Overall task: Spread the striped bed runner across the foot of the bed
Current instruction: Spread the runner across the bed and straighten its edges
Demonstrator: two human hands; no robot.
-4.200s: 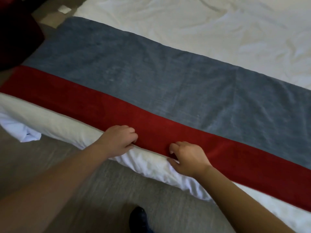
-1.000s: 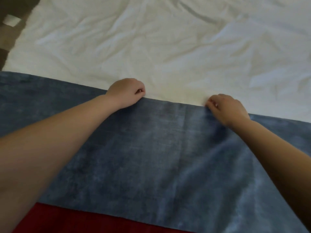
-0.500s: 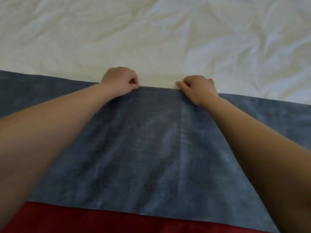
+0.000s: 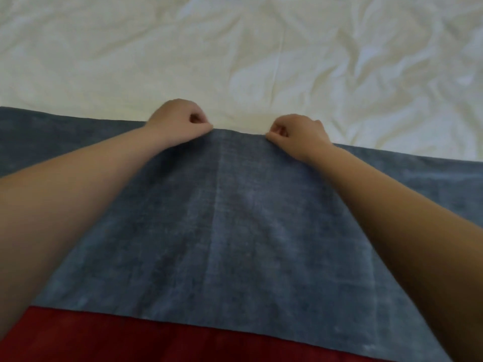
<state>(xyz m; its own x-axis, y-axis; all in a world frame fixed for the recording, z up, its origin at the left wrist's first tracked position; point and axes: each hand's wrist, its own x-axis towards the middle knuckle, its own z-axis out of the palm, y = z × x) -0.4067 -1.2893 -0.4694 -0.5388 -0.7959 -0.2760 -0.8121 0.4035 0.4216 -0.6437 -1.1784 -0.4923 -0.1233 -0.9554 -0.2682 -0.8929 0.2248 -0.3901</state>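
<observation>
As I watch, left hand [image 4: 180, 121] and right hand [image 4: 298, 134] pinch the runner [image 4: 235, 218] with curled fingers [image 4: 202, 120]. The sheet [image 4: 235, 61] lies beyond them.

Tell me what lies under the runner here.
The runner lies on a wrinkled white sheet, visible beyond the far edge that the left hand and right hand pinch. Anything beneath is covered.
</observation>
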